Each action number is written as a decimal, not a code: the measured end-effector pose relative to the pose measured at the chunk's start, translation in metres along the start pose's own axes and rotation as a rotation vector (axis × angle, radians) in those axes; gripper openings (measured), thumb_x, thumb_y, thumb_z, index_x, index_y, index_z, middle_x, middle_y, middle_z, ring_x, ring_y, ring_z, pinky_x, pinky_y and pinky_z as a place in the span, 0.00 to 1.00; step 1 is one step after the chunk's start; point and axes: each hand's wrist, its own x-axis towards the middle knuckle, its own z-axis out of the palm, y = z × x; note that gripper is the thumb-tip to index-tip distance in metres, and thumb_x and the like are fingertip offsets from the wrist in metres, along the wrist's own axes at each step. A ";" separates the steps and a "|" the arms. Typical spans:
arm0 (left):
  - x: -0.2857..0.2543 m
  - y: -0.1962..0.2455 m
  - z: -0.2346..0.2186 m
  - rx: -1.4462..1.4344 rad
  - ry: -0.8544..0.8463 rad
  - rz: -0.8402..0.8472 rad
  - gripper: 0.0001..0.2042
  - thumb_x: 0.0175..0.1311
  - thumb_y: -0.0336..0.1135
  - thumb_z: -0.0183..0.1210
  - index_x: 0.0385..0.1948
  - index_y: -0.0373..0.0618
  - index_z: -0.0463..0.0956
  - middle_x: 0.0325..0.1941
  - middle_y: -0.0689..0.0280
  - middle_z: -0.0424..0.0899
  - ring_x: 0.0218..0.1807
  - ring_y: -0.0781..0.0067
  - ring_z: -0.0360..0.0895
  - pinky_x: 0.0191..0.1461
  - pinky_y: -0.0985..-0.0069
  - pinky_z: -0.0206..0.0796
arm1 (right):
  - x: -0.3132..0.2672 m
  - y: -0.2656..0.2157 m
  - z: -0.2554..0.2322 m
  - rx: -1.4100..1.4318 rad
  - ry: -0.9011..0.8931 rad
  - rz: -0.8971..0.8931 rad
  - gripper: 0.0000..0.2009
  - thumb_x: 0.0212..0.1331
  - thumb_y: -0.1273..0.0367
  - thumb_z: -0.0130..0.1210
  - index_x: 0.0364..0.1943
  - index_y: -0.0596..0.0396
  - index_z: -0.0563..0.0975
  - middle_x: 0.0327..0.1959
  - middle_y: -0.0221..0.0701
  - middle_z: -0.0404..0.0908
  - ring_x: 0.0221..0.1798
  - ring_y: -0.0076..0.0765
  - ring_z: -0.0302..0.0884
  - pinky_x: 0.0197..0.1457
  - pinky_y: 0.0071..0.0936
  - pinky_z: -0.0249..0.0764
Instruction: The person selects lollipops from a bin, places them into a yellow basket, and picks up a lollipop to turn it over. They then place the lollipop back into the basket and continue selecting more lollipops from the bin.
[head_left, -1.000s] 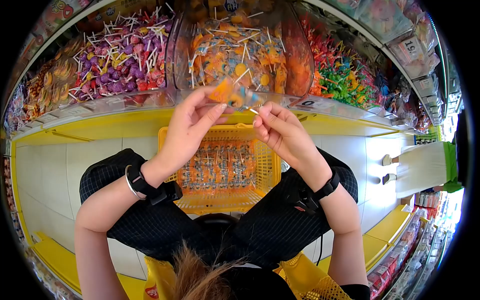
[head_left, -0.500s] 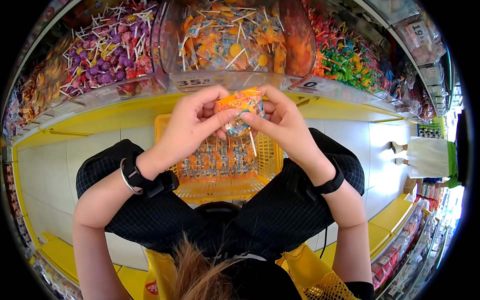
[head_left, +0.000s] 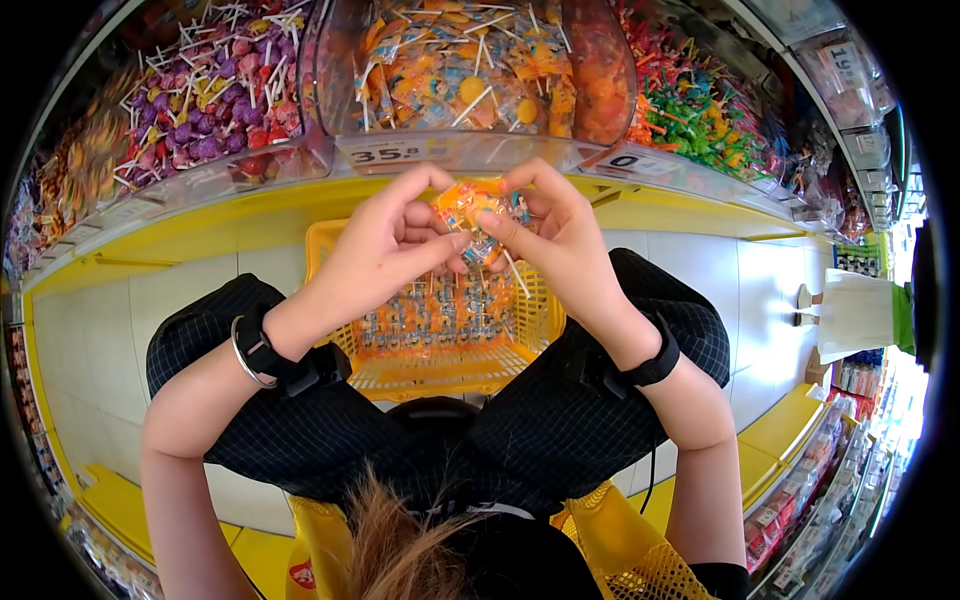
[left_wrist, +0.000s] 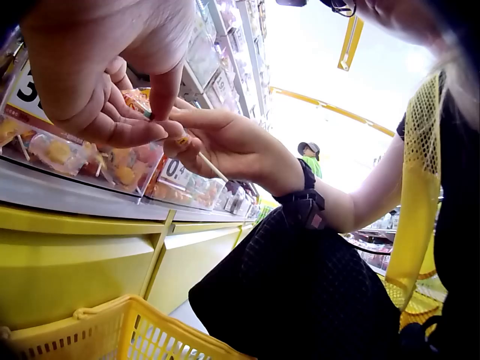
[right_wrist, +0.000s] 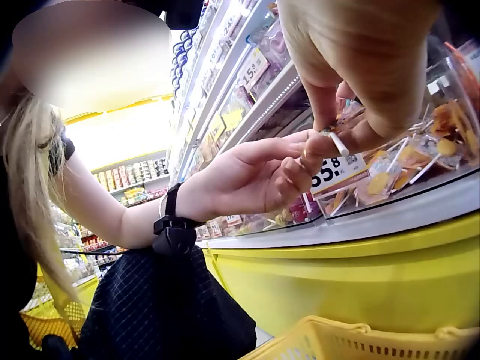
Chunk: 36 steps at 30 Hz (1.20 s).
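Observation:
An orange-and-blue wrapped lollipop [head_left: 466, 208] is held between both hands above the yellow basket [head_left: 455, 385]. The left hand [head_left: 385, 240] pinches its left side, and the right hand [head_left: 560, 240] grips its right side with the thumb across the wrapper. Its white stick [head_left: 517, 275] points down to the right. In the right wrist view the stick [right_wrist: 339, 142] pokes out below the right hand [right_wrist: 367, 60]. Rows of similar wrapped lollipops [head_left: 435, 315] lie in the basket.
Beyond the hands, clear bins hold orange lollipops [head_left: 450, 75], purple and red lollipops [head_left: 225, 110] and green sweets [head_left: 710, 135]. A price tag [head_left: 385, 152] is on the bin front. Another person [head_left: 860, 315] stands at the far right.
The hands have come together round the lollipop and drawn slightly nearer the body. Its wrapper, earlier tilted up at the left hand, now lies between both hands; the stick has swung to point downward.

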 end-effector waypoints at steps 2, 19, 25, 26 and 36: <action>-0.002 -0.002 -0.001 -0.020 0.022 -0.038 0.13 0.66 0.27 0.54 0.48 0.46 0.61 0.34 0.66 0.80 0.30 0.81 0.79 0.34 0.85 0.71 | -0.001 0.002 0.001 -0.074 -0.029 0.017 0.11 0.58 0.73 0.59 0.40 0.56 0.69 0.32 0.28 0.78 0.28 0.13 0.75 0.25 0.15 0.69; -0.002 -0.010 0.001 0.711 0.207 0.216 0.06 0.59 0.27 0.56 0.32 0.36 0.69 0.19 0.55 0.78 0.22 0.61 0.80 0.28 0.70 0.69 | -0.001 0.011 0.009 -0.460 -0.003 -0.091 0.13 0.52 0.75 0.58 0.40 0.59 0.68 0.19 0.36 0.69 0.16 0.24 0.64 0.21 0.25 0.62; -0.001 -0.018 -0.006 0.776 0.227 0.275 0.05 0.61 0.27 0.54 0.30 0.36 0.69 0.18 0.60 0.77 0.21 0.71 0.80 0.26 0.77 0.68 | -0.001 0.013 0.006 -0.317 -0.060 -0.012 0.14 0.54 0.76 0.56 0.43 0.58 0.66 0.22 0.34 0.74 0.21 0.21 0.76 0.22 0.22 0.64; -0.001 -0.018 -0.006 0.776 0.226 0.275 0.05 0.61 0.27 0.54 0.30 0.36 0.69 0.18 0.60 0.77 0.21 0.71 0.80 0.26 0.77 0.68 | -0.001 0.012 0.005 -0.316 -0.083 0.014 0.14 0.55 0.76 0.55 0.43 0.58 0.65 0.23 0.33 0.76 0.24 0.22 0.80 0.22 0.21 0.66; -0.001 -0.015 -0.007 0.615 0.213 0.122 0.06 0.66 0.28 0.48 0.30 0.35 0.69 0.21 0.61 0.78 0.27 0.74 0.81 0.32 0.77 0.72 | 0.000 0.012 0.006 -0.175 -0.090 -0.035 0.14 0.57 0.78 0.53 0.45 0.59 0.64 0.32 0.35 0.79 0.28 0.26 0.83 0.26 0.19 0.73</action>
